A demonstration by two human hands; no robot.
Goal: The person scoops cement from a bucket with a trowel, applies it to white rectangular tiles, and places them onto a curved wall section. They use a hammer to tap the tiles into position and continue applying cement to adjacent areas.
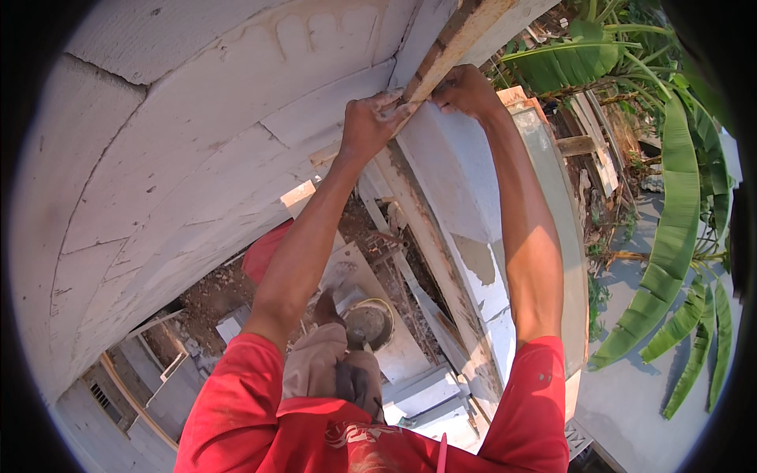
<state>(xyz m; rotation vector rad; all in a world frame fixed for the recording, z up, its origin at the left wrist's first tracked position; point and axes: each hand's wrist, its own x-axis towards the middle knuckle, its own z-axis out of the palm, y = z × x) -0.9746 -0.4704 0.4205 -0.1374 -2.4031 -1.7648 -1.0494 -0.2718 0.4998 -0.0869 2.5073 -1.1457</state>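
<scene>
A long wooden board (456, 46) slants down from the top edge along the block wall, passing between my hands. My left hand (372, 124) is closed at the board's near-left edge, its thumb and fingers pressed together on the wood. On the other side, my right hand (467, 93) is bent with curled fingers beside the board. Those right fingertips are in shadow, and whatever they may pinch is hidden. Both arms reach forward and up. Pale wall blocks (315, 94) stand just left of the hands, and a light block surface (453, 150) lies below the right one.
Well below, a round bucket (389, 325) of grey mix stands on a pale plank (398, 347) near my legs. A red object (264, 254) shows partly behind my left forearm. A long timber (430, 236) runs down the middle. Banana leaves (678, 213) hang at right.
</scene>
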